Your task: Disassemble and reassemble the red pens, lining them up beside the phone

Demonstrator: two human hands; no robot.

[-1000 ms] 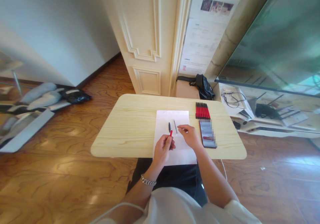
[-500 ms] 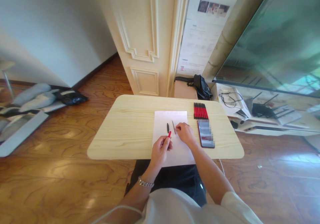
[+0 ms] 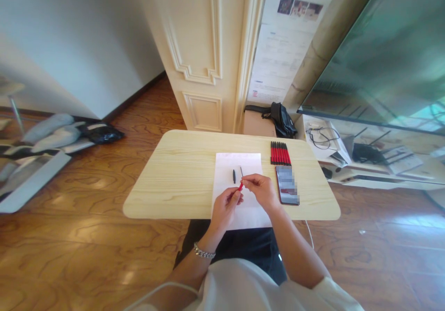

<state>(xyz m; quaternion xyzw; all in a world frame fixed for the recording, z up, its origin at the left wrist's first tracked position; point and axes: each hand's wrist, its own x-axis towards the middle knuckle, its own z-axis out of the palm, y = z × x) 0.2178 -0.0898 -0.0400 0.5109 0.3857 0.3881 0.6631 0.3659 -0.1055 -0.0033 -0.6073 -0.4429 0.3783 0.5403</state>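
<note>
My left hand (image 3: 224,209) is closed around a red pen barrel (image 3: 240,187), whose upper end sticks out past the thumb and finger. Fingertips of my right hand (image 3: 259,188) are pinched together right at that end of the barrel; anything between them is too small to make out. A thin dark pen refill (image 3: 241,171) shows just beyond the right fingertips, its lower part hidden behind them. To its left, a short black pen part (image 3: 234,176) lies on the white sheet of paper (image 3: 222,162), which is beneath both hands.
Several red and black pens (image 3: 280,153) lie in a row at the right of the wooden table (image 3: 174,176). Just below them is a phone (image 3: 287,186). A black bag (image 3: 282,118) rests on a box behind the table. A white cable (image 3: 309,234) hangs beneath the right side.
My right hand has moved left from beside the refill, and its fingertips now meet the end of the red barrel. My left hand has tilted the barrel slightly and stays closed on it.
</note>
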